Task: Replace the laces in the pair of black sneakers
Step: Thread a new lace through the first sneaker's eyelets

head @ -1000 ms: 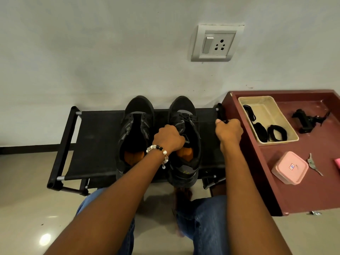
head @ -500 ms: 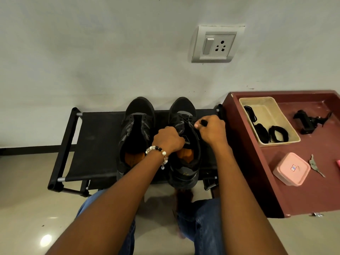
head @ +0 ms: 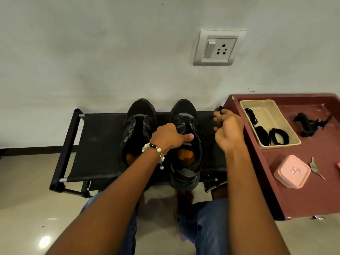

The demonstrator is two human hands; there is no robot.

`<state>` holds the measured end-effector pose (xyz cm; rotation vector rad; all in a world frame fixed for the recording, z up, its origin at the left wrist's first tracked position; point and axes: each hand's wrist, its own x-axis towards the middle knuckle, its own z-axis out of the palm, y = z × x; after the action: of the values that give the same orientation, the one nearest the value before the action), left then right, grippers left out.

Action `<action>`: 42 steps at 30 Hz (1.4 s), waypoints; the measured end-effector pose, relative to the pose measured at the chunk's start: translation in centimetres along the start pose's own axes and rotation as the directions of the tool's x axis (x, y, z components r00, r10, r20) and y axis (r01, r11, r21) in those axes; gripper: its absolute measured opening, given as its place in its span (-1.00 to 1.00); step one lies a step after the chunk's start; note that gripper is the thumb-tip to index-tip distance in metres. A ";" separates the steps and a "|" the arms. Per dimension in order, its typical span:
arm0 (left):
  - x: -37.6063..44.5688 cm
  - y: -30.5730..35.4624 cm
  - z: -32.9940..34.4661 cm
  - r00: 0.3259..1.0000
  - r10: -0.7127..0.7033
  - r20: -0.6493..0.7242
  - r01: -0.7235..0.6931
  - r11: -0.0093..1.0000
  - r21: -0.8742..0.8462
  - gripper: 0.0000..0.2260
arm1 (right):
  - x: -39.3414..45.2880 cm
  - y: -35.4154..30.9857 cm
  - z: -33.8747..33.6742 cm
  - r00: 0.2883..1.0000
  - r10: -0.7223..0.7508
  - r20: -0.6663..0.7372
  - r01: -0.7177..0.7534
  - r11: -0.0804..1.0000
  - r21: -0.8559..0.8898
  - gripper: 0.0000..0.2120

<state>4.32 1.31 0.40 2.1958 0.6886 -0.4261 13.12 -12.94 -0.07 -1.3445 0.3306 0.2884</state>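
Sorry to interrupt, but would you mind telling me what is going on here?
A seated person is working on two black sneakers on a low black rack. The left hand grips the right-hand sneaker at its opening, while the right hand pinches a black lace beside it. More black laces lie in a beige tray.

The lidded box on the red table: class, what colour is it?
The lidded box is pale pink, with a small label on its lid; the head view shows it.
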 end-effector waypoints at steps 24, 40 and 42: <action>0.8 -0.8 0.0 0.974 0.095 -0.207 -0.135 0.973 -0.187 -0.54 | -1.0 1.7 1.7 0.950 -0.157 0.271 0.250 0.899 -0.359 -0.81; 0.7 0.8 -1.0 0.959 0.162 -0.233 -0.273 0.750 -0.602 -0.89 | -1.8 -0.3 1.2 0.927 -0.198 0.318 0.254 0.956 -0.146 -0.79; 0.5 0.8 -1.6 0.971 0.165 -0.175 -0.238 0.763 -0.600 -0.80 | -1.8 -0.5 1.1 0.886 -0.307 0.348 0.419 0.851 -0.316 -0.80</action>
<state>5.35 2.27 1.64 1.6373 0.5394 0.0492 11.76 -11.97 1.24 -1.6937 -0.2463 0.2260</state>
